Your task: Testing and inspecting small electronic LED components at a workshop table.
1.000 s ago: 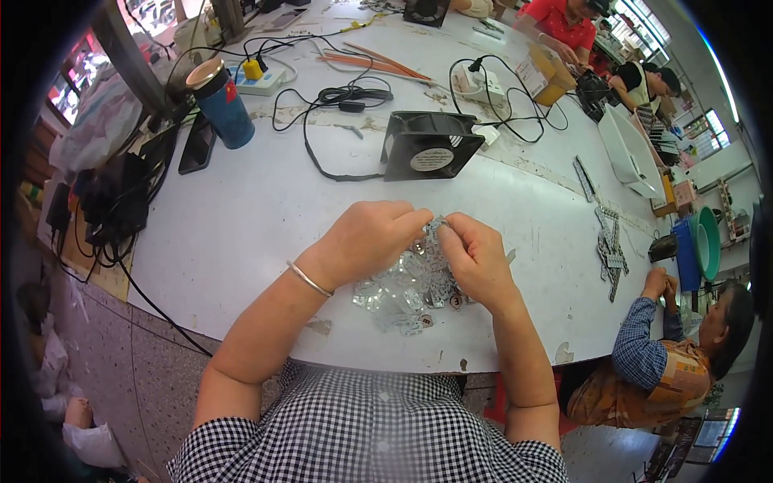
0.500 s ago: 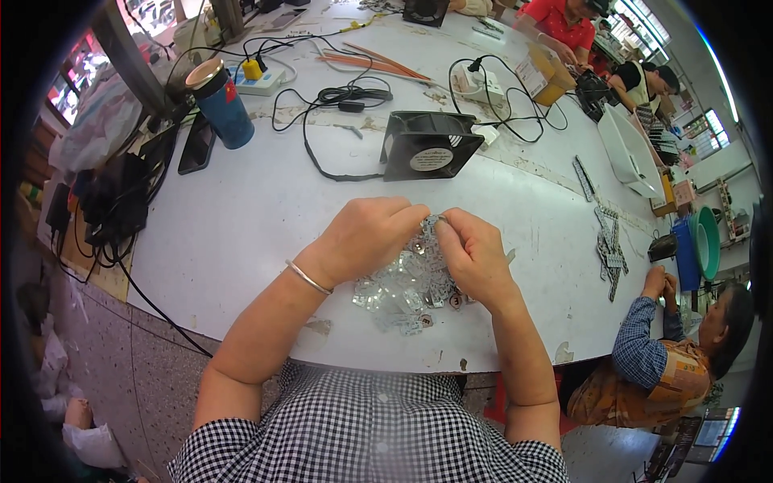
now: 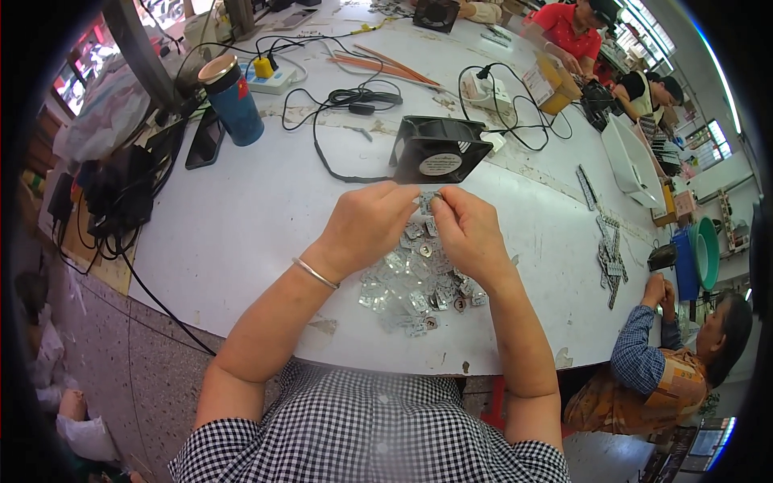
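My left hand (image 3: 364,224) and my right hand (image 3: 469,229) meet above the table, thumbs and fingers pinched. Between their fingertips is a small flat silvery piece (image 3: 427,205), partly covered by the fingers. Just below and between my wrists lies a loose pile of small flat pieces (image 3: 394,282), some clear and shiny, some grey, a few with round marks. Beyond my fingertips stands a black square cooling fan (image 3: 413,165) with a round white label and a cable running from its side.
A blue tumbler (image 3: 235,109) and a dark phone (image 3: 205,138) are at the left. White power strips (image 3: 278,80), tangled black cables (image 3: 348,98) and orange strips (image 3: 394,68) lie farther back. Linked metal strips (image 3: 609,253) lie at the right, near a seated person (image 3: 656,362). Other people work at the far right.
Both hands have moved slightly away from me, closer to the fan, still pinched together. More of the pile shows beneath them. The whole view has shifted a little.
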### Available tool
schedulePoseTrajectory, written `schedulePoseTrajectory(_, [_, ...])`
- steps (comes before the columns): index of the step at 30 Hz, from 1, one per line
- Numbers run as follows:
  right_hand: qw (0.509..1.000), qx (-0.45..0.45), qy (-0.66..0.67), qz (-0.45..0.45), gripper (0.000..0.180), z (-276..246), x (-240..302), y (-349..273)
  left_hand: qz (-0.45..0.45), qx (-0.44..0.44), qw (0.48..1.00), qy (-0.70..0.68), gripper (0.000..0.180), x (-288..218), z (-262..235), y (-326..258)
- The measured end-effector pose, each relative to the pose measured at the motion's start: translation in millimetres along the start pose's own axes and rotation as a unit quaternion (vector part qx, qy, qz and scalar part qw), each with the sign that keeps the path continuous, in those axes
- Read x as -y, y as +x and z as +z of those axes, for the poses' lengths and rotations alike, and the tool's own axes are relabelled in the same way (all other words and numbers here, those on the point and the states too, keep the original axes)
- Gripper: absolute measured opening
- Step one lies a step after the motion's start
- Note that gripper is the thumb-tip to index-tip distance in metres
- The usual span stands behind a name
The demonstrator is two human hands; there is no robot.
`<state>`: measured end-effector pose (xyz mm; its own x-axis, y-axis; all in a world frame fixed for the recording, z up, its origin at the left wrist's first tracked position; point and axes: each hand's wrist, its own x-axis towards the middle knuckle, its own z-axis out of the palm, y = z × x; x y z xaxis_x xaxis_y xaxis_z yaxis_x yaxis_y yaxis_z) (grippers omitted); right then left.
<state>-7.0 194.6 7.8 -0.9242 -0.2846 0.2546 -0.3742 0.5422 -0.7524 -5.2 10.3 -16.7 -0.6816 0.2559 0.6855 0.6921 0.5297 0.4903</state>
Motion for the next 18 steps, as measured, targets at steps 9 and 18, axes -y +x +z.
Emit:
schedulePoseTrajectory(9, [0.993,-0.007,0.091,0.071,0.017,-4.3,-3.7,-10.8,0.018,0.014,1.000,0.019,0.016,-15.3,1.6,-1.7])
schedulePoseTrajectory(18, [0.992,0.018,0.093,0.081,0.016,-10.1,-9.7,-50.0,-0.064,0.076,0.988,-0.117,0.013,-22.2,8.0,-8.1])
